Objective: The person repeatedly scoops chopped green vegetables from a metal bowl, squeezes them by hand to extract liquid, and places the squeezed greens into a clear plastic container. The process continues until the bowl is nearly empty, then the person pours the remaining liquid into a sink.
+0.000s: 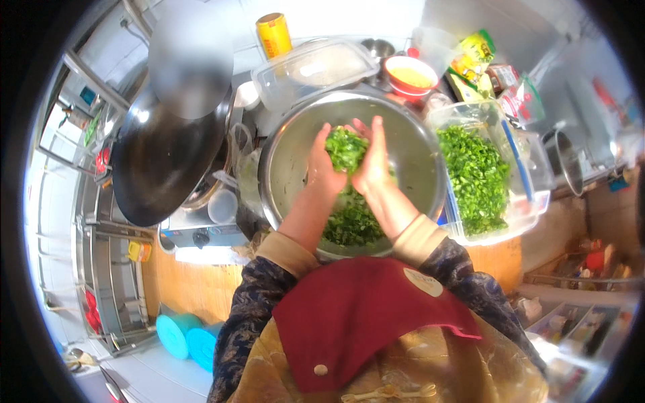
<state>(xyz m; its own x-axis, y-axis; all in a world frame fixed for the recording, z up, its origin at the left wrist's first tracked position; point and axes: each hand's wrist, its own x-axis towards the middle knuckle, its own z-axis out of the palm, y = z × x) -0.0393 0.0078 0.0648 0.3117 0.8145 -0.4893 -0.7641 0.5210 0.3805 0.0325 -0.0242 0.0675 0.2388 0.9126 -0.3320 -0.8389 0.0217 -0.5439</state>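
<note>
My left hand [324,166] and my right hand [373,160] are cupped together, palms facing each other, round a clump of chopped green leaves [347,149]. They hold it over a wide metal bowl [287,151]. More chopped greens [354,225] lie at the near side of that bowl, partly covered by my wrists. To the right, a clear plastic container [519,160] with blue edging holds a thick layer of chopped greens [472,178].
A large dark wok [158,161] stands tilted at the left. Behind the bowl are a clear plastic box [316,70], a yellow canister [274,35] and a red-and-white bowl [411,76] of yellow contents. Food packets [472,59] lie at the back right.
</note>
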